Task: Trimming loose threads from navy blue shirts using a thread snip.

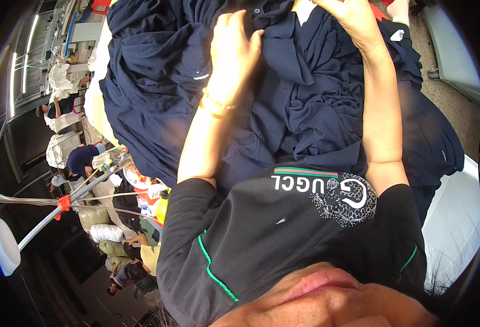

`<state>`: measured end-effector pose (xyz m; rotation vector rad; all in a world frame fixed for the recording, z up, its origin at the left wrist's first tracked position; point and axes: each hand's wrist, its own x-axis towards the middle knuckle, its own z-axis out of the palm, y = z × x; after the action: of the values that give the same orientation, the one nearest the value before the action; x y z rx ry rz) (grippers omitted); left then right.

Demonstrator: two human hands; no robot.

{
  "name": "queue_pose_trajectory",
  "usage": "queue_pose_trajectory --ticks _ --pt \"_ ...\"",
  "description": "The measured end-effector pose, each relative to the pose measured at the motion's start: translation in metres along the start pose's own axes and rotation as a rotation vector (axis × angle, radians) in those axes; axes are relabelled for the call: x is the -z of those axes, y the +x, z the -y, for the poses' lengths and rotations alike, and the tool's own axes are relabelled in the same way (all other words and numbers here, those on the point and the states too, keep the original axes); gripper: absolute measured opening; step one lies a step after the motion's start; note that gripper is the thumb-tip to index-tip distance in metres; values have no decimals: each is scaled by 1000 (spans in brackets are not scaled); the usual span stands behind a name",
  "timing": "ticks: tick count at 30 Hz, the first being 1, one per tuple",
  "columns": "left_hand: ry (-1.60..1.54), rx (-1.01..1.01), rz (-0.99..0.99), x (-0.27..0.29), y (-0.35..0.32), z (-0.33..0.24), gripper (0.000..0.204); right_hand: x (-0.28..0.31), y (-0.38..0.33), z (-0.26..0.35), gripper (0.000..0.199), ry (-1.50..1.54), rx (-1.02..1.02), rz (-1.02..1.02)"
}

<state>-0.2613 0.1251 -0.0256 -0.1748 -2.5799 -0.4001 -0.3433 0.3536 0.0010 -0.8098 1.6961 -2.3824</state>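
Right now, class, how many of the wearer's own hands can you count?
2: the left hand over the navy cloth; the right hand, partly cut off at the top edge.

Head camera: left one of a side-by-side pair worn on the person's head, looking steeply down.
Mouth (321, 283): nearest to the lens, large along the picture's lower edge.
Black shirt (272, 240): close, seen from above, chest lettering upside down.
Hands: farther out, the left hand (233, 54) and right hand (354, 22) near the picture's upper edge, which crops the right.
Dark cloth (163, 103): viewed from above, across the middle.
Table (103, 60): beyond its left edge, the wide lens reaches distant co-workers (82, 159), tipped sideways.
Floor (441, 90): caught at right, past the cloth.
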Motion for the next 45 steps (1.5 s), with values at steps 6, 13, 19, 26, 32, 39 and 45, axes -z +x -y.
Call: queue_pose_trajectory --ticks 6,13,19,26,32,39,45 --pt "-33 4 -84 7 -7 -6 51 1 -3 -4 40 -154 -74 -27" --pt "-102 -33 -32 5 -1 8 28 -2 -4 -4 36 -221 -113 -11" --pt "-831 434 167 31 6 17 13 -10 -10 -21 36 -170 -55 -18" --pt "-1626 683 59 37 10 17 9 -36 -19 -2 39 -614 328 57" --pt "-1823 795 110 42 10 18 18 -42 -16 -7 37 -693 366 79" --pt "-1936 872 162 43 9 12 25 -43 -15 -13 38 -665 359 66" --pt "-1933 857 182 41 11 12 27 -39 -15 -15 37 -535 312 81"
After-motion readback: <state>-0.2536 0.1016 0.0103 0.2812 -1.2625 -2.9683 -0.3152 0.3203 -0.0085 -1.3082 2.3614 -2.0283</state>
